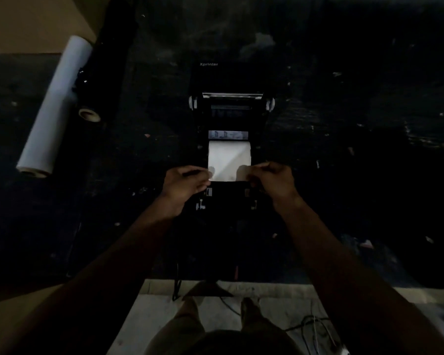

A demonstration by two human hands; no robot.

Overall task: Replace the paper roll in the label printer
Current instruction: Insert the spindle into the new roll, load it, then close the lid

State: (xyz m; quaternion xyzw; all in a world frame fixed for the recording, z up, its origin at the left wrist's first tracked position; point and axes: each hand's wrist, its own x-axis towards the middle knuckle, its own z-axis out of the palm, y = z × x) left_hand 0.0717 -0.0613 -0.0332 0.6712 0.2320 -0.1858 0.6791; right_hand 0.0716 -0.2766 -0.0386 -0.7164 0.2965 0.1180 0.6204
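Both hands are working at the near end of the paper: the left hand pinches the left corner of the white paper strip between thumb and fingers, and the right hand pinches the right corner in the same way, so each is closed on the sheet, not resting on the machine. Below them lies the dark open body of the label printer, set on a dark, scuffed table; the light is poor and the parts under the hands are hard to make out. Paper runs away from the hands toward a bright slot at the middle of the printer, and beyond that the lid stands raised with its metal bar and brand lettering showing. To do this step well, I would judge that the two corners should be drawn with equal pull, so the strip stays square to the guides and flat across its width; a skewed pull would likely make it feed crooked or crease. Only then should the lid come down. Farther off to the left, well apart from the printer, lie a long white roll and a black roll, side by side.
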